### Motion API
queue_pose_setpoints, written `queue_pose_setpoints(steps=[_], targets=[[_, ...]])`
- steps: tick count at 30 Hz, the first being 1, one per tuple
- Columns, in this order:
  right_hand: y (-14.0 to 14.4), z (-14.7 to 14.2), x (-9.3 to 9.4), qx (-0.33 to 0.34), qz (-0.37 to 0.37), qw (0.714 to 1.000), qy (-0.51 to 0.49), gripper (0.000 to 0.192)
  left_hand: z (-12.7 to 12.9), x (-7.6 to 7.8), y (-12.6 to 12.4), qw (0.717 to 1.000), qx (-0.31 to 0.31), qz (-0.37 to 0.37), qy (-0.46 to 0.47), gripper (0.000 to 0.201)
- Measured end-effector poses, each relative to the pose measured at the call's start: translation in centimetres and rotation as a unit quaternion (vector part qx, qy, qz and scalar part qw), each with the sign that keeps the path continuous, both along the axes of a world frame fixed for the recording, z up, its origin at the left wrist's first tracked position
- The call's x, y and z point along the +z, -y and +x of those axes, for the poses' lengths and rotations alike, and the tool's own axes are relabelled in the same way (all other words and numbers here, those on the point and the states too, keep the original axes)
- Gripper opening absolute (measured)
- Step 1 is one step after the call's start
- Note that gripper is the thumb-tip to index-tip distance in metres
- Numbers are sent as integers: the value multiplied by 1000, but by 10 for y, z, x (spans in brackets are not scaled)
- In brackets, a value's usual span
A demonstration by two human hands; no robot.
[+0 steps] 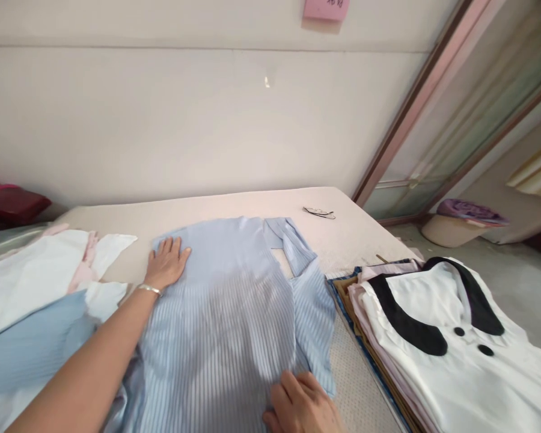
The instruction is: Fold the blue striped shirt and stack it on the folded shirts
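Observation:
A light blue striped shirt [220,313] lies spread on the pale table, its collar toward the far right. On its far left corner my left hand [166,264] rests flat, fingers stretched out, with a bangle at the wrist. My right hand [304,404] is at the near right part of the shirt, fingers curled and pinching the fabric by the front edge. One sleeve of the shirt lies folded along its right side. The near end of the shirt runs out of view.
Folded clothes [356,300] are stacked at the right, topped by a white blouse [415,355] with a black collar. White, pink and blue garments [36,282] lie at the left. Eyeglasses [319,213] sit near the table's far edge. A bin [453,231] stands on the floor beyond.

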State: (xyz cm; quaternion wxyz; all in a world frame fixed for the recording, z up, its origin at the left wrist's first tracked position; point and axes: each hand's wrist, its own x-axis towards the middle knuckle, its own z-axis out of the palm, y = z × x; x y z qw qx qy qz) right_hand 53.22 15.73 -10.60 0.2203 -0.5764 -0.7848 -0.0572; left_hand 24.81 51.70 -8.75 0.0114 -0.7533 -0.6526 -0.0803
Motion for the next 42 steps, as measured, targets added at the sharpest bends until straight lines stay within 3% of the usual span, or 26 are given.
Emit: queue_pose_setpoints(steps=[3, 6, 8, 10, 12, 13, 15, 18, 20, 23, 26, 30, 36, 42], targets=[[-1, 0, 12, 8, -7, 1000, 2, 17, 0, 17, 4, 999, 4, -47, -17, 74], [-1, -3, 29, 9, -41, 999, 10, 18, 7, 38, 37, 997, 2, -75, -17, 73], [1, -8, 40, 5, -77, 997, 12, 16, 11, 43, 85, 999, -27, -22, -16, 73], [2, -12, 49, -4, -105, 994, 8, 13, 9, 38, 144, 995, -98, 22, -27, 72], [0, -11, 61, -9, -135, 991, 4, 9, -2, 32, 199, 988, -146, -29, -40, 72], [-1, -8, 68, -17, -152, 988, 4, 9, -8, 31, 222, 988, -138, -56, -41, 73], [-7, 3, 84, -65, -183, 981, 8, 17, -22, 38, 256, 993, -100, -63, -25, 75], [-17, 27, 104, -212, -195, 957, 29, 20, -34, 64, 290, 999, -50, 2, 4, 73], [-22, 40, 109, -281, -198, 938, 46, 20, -40, 79, 307, 1000, -2, -26, -8, 61], [-27, 50, 104, -298, -248, 919, 68, 21, -54, 89, 320, 982, 102, -153, -51, 51], [-30, 51, 96, -272, -318, 905, 78, 22, -71, 89, 317, 966, 164, -192, -51, 50], [-34, 50, 92, -239, -365, 896, 82, 29, -71, 86, 306, 961, 152, -232, -4, 44], [-35, 55, 87, -227, -365, 898, 92, 30, -64, 84, 298, 960, 160, -226, -29, 28], [-31, 56, 90, -253, -323, 903, 130, 26, -79, 97, 315, 957, 162, -238, -27, 41]])
